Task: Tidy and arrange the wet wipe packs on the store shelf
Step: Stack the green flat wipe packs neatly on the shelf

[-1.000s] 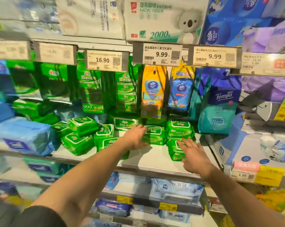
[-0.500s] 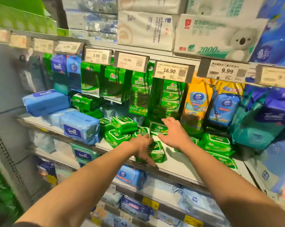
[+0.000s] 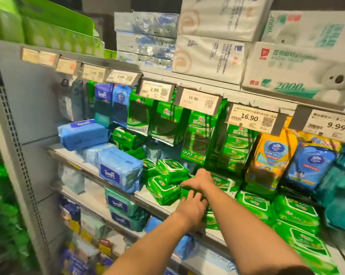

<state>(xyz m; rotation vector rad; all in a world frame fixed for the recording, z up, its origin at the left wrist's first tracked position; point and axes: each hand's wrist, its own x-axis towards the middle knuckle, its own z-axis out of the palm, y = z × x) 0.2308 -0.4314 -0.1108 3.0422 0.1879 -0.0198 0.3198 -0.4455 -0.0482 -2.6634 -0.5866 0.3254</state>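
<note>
View: the camera now faces further left along the shelf [image 3: 112,176] than a second ago; the blue Tempo packs [image 3: 119,168] and the grey side panel [image 3: 29,108] have come into sight, and the yellow and blue hanging packs [image 3: 270,157] sit off to the right.

Left hand [image 3: 193,210]: shifted leftward from the pack it touched a second ago; it now lies at the front edge over a green wet wipe pack [image 3: 189,192], fingers bent around its near side. Whether it truly grips is a judgement; the pack is largely hidden.

Right hand [image 3: 200,180]: has crossed from the right-hand stack [image 3: 254,204] to the middle cluster; it rests palm down, fingers extended leftward, on the same green pack, pressing rather than clasping.

Task's things: loose green packs [image 3: 168,180] lie tilted and overlapping just left of the hands, beside the Tempo packs; the stacks at right look squared.

Change in meaning: attention has passed from the ordered right side to the disordered middle group.

Step in hand, as judged: gathering one pack between both hands to align it with its neighbours.

Remaining: the tilted packs to the left are not yet straightened.
</note>
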